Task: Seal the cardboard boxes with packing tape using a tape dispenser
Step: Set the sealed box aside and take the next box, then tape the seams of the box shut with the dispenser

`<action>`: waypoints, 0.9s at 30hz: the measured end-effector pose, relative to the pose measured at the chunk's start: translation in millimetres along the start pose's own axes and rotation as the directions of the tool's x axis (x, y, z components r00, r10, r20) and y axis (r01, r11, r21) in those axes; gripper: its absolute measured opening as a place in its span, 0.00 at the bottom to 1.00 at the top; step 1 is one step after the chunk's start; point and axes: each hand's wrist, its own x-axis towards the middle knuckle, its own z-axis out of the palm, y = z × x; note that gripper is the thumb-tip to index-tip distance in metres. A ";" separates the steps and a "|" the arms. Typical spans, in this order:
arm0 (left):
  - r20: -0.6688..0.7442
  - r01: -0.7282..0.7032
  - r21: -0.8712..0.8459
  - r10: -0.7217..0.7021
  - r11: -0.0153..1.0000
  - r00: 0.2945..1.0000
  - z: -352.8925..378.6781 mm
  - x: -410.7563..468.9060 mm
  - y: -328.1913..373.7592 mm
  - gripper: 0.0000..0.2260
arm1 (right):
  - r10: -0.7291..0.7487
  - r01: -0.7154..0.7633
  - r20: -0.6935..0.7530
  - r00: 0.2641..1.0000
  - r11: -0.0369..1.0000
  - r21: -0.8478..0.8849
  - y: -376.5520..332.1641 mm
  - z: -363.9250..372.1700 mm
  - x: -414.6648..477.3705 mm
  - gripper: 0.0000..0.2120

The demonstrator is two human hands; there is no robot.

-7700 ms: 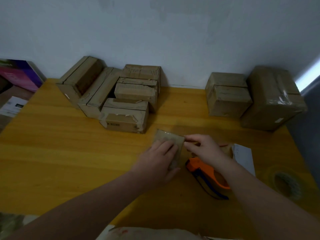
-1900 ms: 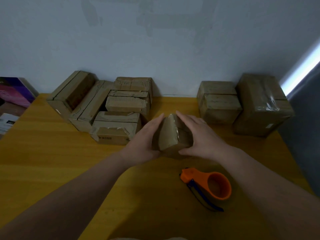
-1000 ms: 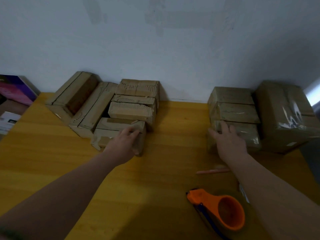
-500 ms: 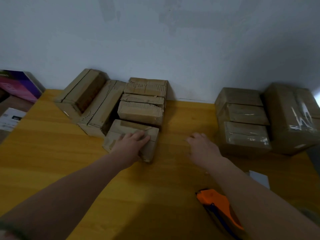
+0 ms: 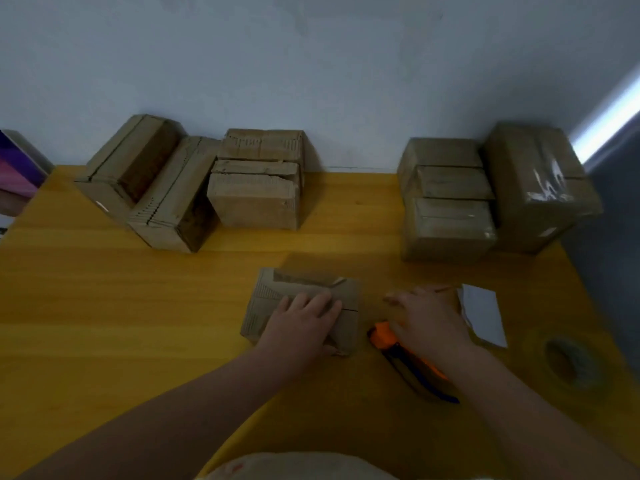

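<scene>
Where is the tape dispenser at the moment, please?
In the head view, the orange tape dispenser lies on the table, partly hidden by the right hand, between the small box and the white paper.

Nothing is legible: the white paper (image 5: 483,315) just right of the right hand (image 5: 429,320) shows no readable print (the small label (image 5: 548,232) on the large box (image 5: 540,188) beyond that hand is blurred).

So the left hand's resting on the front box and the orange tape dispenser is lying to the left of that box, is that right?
Not quite. The left hand does rest on the front box, but the orange tape dispenser lies to the right of that box, partly under the right hand. The head view shows it.
</scene>
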 end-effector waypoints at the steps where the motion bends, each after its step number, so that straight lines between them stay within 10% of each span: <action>1: -0.005 0.001 -0.010 -0.001 1.000 1.000 1.1 -2.6 4.1 0.34 | 0.011 -0.010 -0.024 1.000 1.000 0.015 3.5 2.1 -8.0 0.19; 16: 0.050 0.219 -0.098 -0.215 0.971 0.975 15.9 -27.6 -27.7 0.45 | 0.190 -0.178 0.122 0.974 0.979 -0.101 27.2 38.4 -60.1 0.31; 22: 0.051 0.155 -0.074 -0.151 0.985 0.987 18.6 -31.1 -33.0 0.42 | 0.104 -0.072 -0.069 0.992 0.930 0.361 32.8 5.1 -54.2 0.16; 27: 0.032 0.056 -0.091 -0.053 0.994 0.998 23.5 -34.1 -33.1 0.40 | 0.049 0.102 -0.176 0.983 0.653 0.751 16.5 -35.5 -49.4 0.17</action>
